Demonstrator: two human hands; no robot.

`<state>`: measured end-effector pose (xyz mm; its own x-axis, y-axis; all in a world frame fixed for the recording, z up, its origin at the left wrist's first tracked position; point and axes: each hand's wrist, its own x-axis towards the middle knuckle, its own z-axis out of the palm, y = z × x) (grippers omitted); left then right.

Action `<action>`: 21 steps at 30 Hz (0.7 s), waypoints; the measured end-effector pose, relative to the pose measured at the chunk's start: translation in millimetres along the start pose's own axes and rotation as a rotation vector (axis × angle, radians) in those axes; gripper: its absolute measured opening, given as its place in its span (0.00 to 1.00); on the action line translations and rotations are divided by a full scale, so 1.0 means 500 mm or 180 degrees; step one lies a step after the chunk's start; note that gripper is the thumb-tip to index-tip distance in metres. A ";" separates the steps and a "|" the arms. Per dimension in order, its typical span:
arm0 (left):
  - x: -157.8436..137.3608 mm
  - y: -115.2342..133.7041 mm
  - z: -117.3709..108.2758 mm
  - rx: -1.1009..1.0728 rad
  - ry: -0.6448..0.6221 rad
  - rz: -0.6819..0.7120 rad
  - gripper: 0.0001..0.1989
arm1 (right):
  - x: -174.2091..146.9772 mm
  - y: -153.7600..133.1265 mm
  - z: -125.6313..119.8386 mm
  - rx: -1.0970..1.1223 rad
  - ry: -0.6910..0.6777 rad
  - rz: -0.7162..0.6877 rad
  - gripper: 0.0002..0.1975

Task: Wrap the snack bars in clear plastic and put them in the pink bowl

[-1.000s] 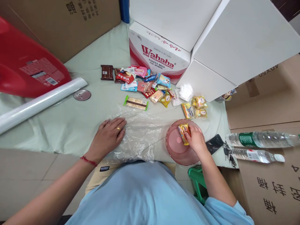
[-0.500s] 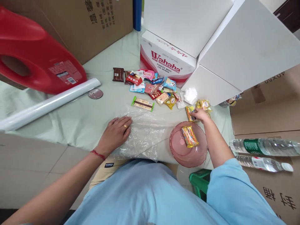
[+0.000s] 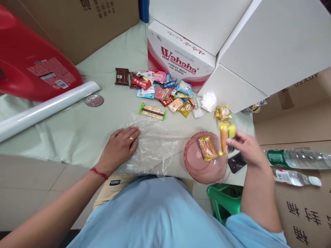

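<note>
Pinched in my right hand [image 3: 245, 146] is a yellow-and-orange snack packet [image 3: 224, 137], a little blurred, held just beyond the right rim of a pink see-through bowl [image 3: 192, 165]. Inside that bowl lie yellow-orange wrapped packets [image 3: 207, 148]. My left hand [image 3: 120, 146] rests flat, palm down, with its fingers stretched out at the left edge of a clear plastic sheet or bag [image 3: 157, 151]. Beyond the sheet is a green-ended snack bar [image 3: 152, 111]. More yellow packets [image 3: 222, 113] lie on the table above my right hand.
Several mixed wrapped snacks [image 3: 162, 91] are heaped before a Wahaha carton [image 3: 178, 58]. At left are a plastic roll [image 3: 49, 110], a round metal lid [image 3: 94, 100] and a red jug [image 3: 38, 62]. Water bottles [image 3: 297, 158] and a dark phone-like object [image 3: 236, 163] lie right.
My right hand has lifted the yellow packet from the table and moved right and toward me, beside the bowl. My left hand stays on the plastic. The whole view has shifted slightly.
</note>
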<state>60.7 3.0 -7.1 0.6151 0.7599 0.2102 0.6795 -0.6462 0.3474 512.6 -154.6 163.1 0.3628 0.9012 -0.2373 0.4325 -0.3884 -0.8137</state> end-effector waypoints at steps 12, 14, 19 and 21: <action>-0.001 -0.001 0.002 0.0102 0.0050 0.0076 0.24 | -0.066 0.079 0.249 -0.1594 -0.0290 -0.0275 0.20; 0.000 -0.001 0.002 0.0113 0.0051 0.0085 0.24 | -0.046 0.084 0.195 -0.1252 -0.0038 -0.0184 0.20; 0.001 0.001 0.003 0.0122 0.0074 0.0043 0.23 | 0.095 0.178 0.009 -0.0574 0.1947 0.0737 0.28; 0.001 0.001 0.004 0.0118 0.0081 0.0010 0.23 | 0.158 0.224 -0.041 -0.0451 0.2188 0.1146 0.31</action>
<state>62.0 2.8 -8.7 0.6072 0.7591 0.2346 0.6923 -0.6503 0.3127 606.8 -131.1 64.2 0.9095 0.4121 -0.0543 0.2758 -0.6961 -0.6629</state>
